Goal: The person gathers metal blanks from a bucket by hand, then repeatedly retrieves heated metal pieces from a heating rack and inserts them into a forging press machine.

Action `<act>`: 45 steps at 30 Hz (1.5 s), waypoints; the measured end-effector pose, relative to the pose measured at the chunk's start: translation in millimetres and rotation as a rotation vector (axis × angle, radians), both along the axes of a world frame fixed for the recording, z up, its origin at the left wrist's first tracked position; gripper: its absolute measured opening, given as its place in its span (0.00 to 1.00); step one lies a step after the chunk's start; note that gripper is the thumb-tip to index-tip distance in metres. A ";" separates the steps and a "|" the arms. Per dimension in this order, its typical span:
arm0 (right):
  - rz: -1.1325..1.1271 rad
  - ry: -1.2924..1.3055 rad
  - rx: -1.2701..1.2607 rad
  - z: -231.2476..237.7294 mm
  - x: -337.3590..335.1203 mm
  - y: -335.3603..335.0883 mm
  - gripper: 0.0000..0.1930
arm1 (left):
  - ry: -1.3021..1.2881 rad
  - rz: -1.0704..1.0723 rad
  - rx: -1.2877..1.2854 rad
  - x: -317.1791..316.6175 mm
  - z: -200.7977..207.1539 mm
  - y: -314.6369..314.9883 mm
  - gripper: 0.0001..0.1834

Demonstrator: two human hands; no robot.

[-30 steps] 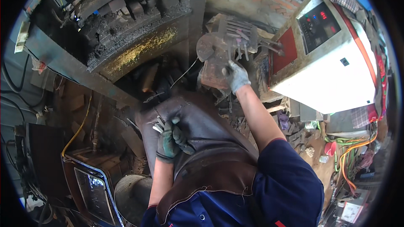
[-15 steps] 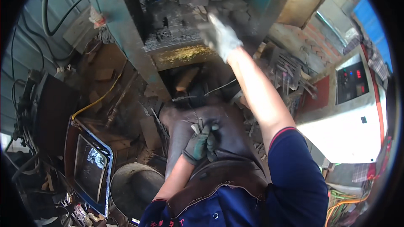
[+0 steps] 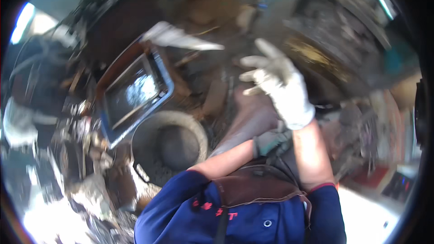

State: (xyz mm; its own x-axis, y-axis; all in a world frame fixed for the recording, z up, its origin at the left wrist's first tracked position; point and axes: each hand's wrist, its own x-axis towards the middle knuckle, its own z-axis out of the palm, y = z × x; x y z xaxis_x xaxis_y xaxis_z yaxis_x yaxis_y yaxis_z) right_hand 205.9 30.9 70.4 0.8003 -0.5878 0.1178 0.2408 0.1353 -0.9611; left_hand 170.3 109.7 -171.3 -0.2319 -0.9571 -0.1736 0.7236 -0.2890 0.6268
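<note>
My right hand (image 3: 282, 86), in a pale work glove, is raised above my lap with its fingers spread. I see nothing held in it. Low against the brown leather apron (image 3: 255, 187), my left hand (image 3: 271, 142) wears a grey-green glove. My right forearm and wrist cross in front of it, so its fingers are mostly hidden and blurred. Beyond my right hand stands the dark machine, with a gold-coloured strip (image 3: 316, 58) along its front edge.
To the left stands a rectangular frame with a blue rim (image 3: 169, 83) and a shiny inner surface. A round metal bucket (image 3: 201, 131) sits nearer me. Scrap and boards clutter the floor. A white cabinet (image 3: 366, 208) is at the lower right. Motion smears much of the view.
The view has swung to the left. My right hand has come back from the machine to above my lap, its fingers now spread. My left hand stays low by the apron.
</note>
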 end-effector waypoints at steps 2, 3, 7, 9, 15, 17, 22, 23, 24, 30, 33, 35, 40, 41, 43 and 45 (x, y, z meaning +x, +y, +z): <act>-0.058 -0.010 0.085 -28.0 -31.5 -15.4 0.20 | 0.094 -0.033 0.028 10.7 18.4 4.2 0.16; -0.110 0.023 0.142 -49.3 -52.3 -28.5 0.19 | 0.127 -0.044 0.068 15.2 36.5 7.7 0.17; -0.632 -0.013 0.761 -134.7 -189.3 -82.3 0.13 | 0.278 -0.086 0.161 12.2 86.7 -2.5 0.23; -0.885 -0.362 1.130 -174.9 -260.6 -101.3 0.18 | 0.267 -0.147 0.117 10.3 62.0 -11.5 0.23; -1.176 -0.477 0.989 -174.8 -336.7 -143.9 0.16 | 0.184 -0.174 0.147 -0.7 59.4 -19.6 0.21; -1.284 -0.505 0.992 -173.5 -337.6 -155.9 0.14 | 0.206 -0.163 0.156 -1.4 59.0 -18.2 0.21; -1.160 -0.382 0.879 -198.3 -351.0 -109.6 0.10 | 0.349 -0.135 0.137 2.3 62.5 -15.5 0.22; -1.104 -0.317 0.824 -188.1 -348.4 -93.5 0.11 | 0.341 -0.096 0.139 2.9 64.2 -15.6 0.22; -1.045 -0.248 0.758 -173.2 -344.3 -78.3 0.13 | 0.342 -0.133 0.116 3.3 65.2 -17.1 0.24; -0.770 0.066 0.286 -59.3 -239.8 -96.1 0.14 | 0.313 -0.196 0.161 11.3 51.1 -14.3 0.25; -0.595 0.058 0.170 -24.6 -171.5 -133.9 0.13 | 0.291 -0.165 0.151 11.9 46.2 -12.8 0.25; -0.574 0.074 0.092 -15.7 -134.6 -161.8 0.12 | 0.298 -0.167 0.148 13.9 44.5 -12.2 0.25; -0.601 0.235 0.169 -0.6 -83.0 -214.6 0.15 | 0.392 -0.177 0.111 14.5 44.5 -14.0 0.26; -0.584 0.204 0.201 0.2 -78.2 -221.1 0.15 | 0.379 -0.183 0.088 15.6 44.5 -13.6 0.26; -0.557 0.193 0.229 -0.3 -74.6 -234.6 0.17 | 0.368 -0.186 0.065 16.2 42.2 -13.2 0.26; -0.563 0.191 0.207 -0.9 -67.6 -236.0 0.16 | 0.389 -0.183 0.082 16.1 37.4 -12.8 0.26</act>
State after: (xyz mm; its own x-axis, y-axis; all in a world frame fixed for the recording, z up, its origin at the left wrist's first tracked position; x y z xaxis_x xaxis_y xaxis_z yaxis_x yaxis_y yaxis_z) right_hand 138.3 -205.1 69.5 0.3568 -0.9207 -0.1579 0.1557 0.2253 -0.9618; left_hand 186.4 96.9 -134.0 -0.4598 -0.8807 -0.1139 0.8333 -0.4723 0.2872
